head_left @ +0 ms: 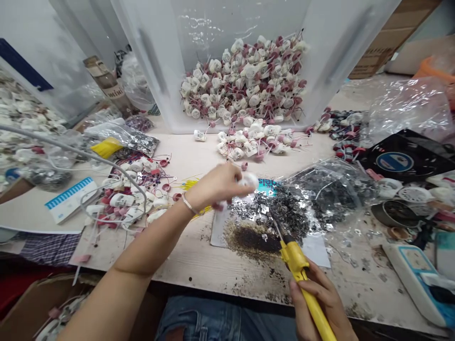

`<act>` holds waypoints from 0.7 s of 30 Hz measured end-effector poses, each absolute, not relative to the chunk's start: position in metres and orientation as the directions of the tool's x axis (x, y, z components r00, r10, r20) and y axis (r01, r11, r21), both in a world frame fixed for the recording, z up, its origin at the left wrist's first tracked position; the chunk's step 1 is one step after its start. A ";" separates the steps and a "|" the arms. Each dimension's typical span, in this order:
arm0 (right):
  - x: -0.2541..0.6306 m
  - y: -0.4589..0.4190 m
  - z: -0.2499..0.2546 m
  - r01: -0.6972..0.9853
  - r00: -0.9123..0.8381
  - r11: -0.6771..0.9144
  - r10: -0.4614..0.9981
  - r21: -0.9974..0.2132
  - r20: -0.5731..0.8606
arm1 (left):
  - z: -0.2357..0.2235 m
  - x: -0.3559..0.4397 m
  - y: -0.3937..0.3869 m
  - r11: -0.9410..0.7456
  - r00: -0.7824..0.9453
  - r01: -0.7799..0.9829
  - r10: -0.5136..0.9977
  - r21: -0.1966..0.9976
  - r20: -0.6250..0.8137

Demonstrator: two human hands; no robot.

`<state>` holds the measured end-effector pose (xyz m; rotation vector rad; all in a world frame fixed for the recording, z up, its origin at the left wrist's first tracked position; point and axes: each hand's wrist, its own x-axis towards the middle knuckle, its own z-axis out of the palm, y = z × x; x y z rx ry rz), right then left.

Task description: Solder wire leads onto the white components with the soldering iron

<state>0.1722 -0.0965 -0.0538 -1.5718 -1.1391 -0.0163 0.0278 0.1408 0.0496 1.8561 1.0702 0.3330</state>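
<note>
Carefully, the left hand [216,184] pinches a white wired component [249,181] between its fingertips, just above dark metal scrap [280,213], while the right hand [322,303] firmly wraps a yellow soldering iron [294,258], tip toward the scrap.

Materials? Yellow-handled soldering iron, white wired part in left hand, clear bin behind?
Yellow soldering iron handle: likely glossy moulded plastic, by its smooth sheen. White wired part: matte plastic or ceramic; blur leaves it open. Clear bin: likely translucent plastic, by its cloudy, faintly frosted walls.
</note>
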 end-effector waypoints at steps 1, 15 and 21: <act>0.173 -0.097 -0.055 0.656 0.533 0.106 0.636 -0.747 0.558 | 0.050 0.024 0.124 -0.216 0.616 0.606 0.737 0.765 -0.279; 0.160 -0.079 -0.055 0.609 0.347 0.257 0.764 -0.750 0.544 | 0.023 -0.040 0.034 -0.445 0.607 0.743 0.763 0.499 -0.222; 0.137 -0.048 -0.058 0.680 0.172 0.358 0.770 -0.640 0.614 | -0.007 -0.056 0.014 -0.652 0.721 0.692 0.644 0.310 -0.254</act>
